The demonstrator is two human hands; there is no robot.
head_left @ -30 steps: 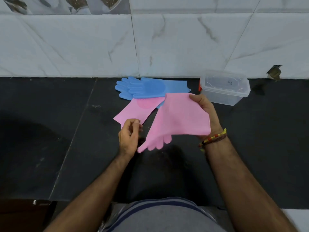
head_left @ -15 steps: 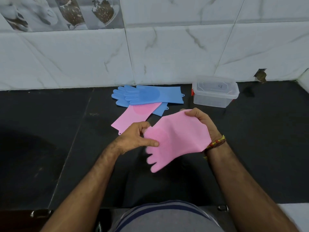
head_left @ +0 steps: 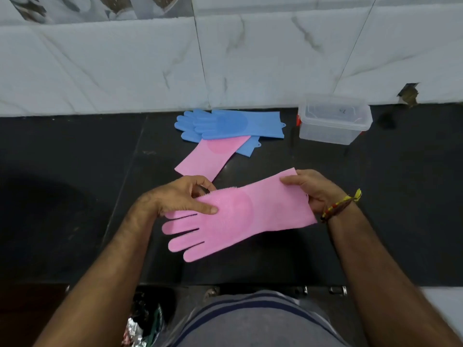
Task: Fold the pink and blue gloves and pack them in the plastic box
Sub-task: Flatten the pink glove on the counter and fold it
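Observation:
A pink glove [head_left: 240, 216] is stretched out flat above the black counter [head_left: 75, 196], fingers pointing left. My left hand [head_left: 175, 196] pinches its palm near the fingers, thumb on top. My right hand [head_left: 313, 191] grips the cuff end. A second pink glove [head_left: 213, 159] lies on the counter behind, its finger end tucked under two blue gloves [head_left: 233, 123] that lie stacked by the wall. The clear plastic box [head_left: 333, 121] with its lid on stands to the right of the blue gloves.
A white marble-tiled wall [head_left: 250, 58] rises right behind the gloves and box. The counter's front edge [head_left: 250, 286] runs just before my body. Something crinkled and shiny [head_left: 140, 326] lies below the counter edge at lower left.
The held pink glove was bunched and hanging; now both hands have pulled it out flat and long, the left hand having taken hold near the fingers.

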